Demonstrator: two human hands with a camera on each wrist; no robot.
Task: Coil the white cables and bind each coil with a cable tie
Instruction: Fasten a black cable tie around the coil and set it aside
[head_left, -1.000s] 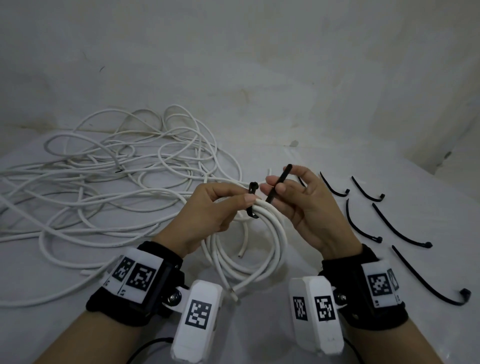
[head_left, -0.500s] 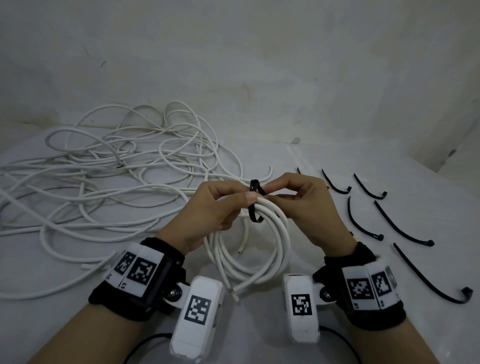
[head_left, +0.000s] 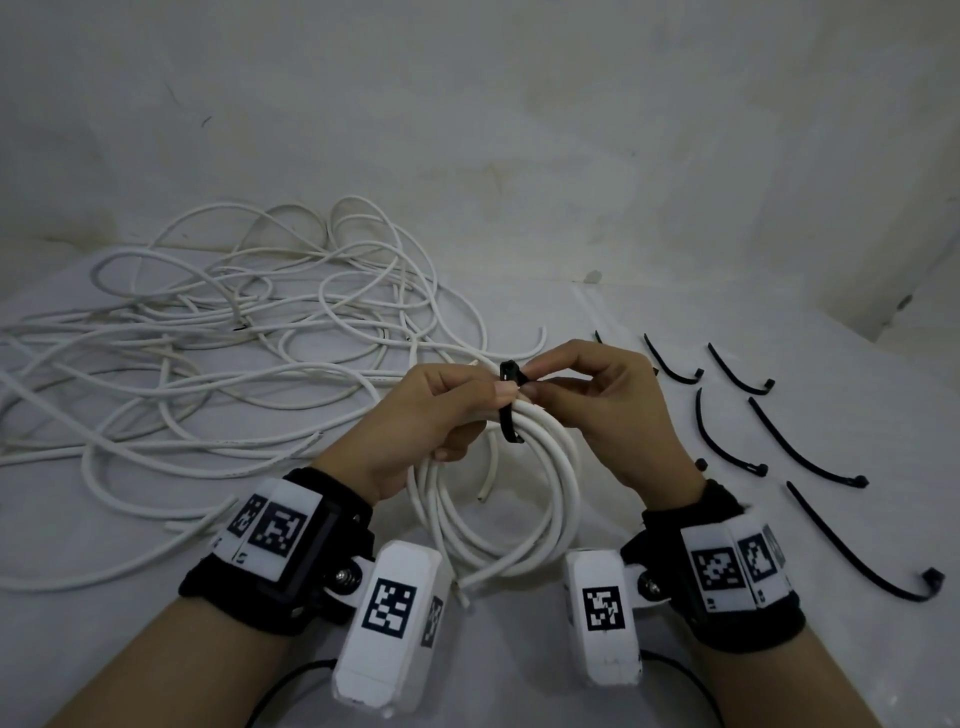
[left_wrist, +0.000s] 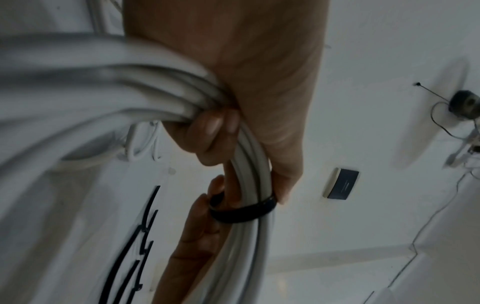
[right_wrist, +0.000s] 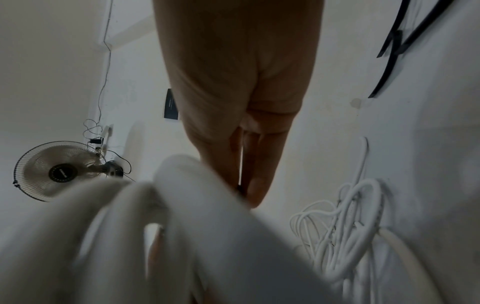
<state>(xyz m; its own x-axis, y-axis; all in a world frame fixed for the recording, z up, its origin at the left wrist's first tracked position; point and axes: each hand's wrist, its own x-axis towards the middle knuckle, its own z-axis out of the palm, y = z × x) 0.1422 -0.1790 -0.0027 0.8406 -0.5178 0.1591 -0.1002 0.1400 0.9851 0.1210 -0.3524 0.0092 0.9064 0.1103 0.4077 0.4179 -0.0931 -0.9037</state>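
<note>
A white cable coil (head_left: 556, 499) hangs in front of me, held above the table. My left hand (head_left: 441, 415) grips the top of the coil (left_wrist: 161, 96), fingers curled round the strands. A black cable tie (head_left: 510, 402) loops round those strands beside my left thumb; in the left wrist view the tie (left_wrist: 241, 211) circles the bundle. My right hand (head_left: 597, 400) pinches the tie's end at its head. In the right wrist view the blurred coil (right_wrist: 202, 236) fills the foreground and hides the fingertips.
A big tangle of loose white cables (head_left: 234, 353) covers the left of the white table (head_left: 675, 675). Several spare black cable ties (head_left: 727, 447) lie in rows at the right. A white wall (head_left: 519, 130) stands behind. A fan (right_wrist: 59, 170) shows in the right wrist view.
My right hand brought the tie's free tail down from pointing upward and closed in on the tie head; both hands now meet at the top of the coil.
</note>
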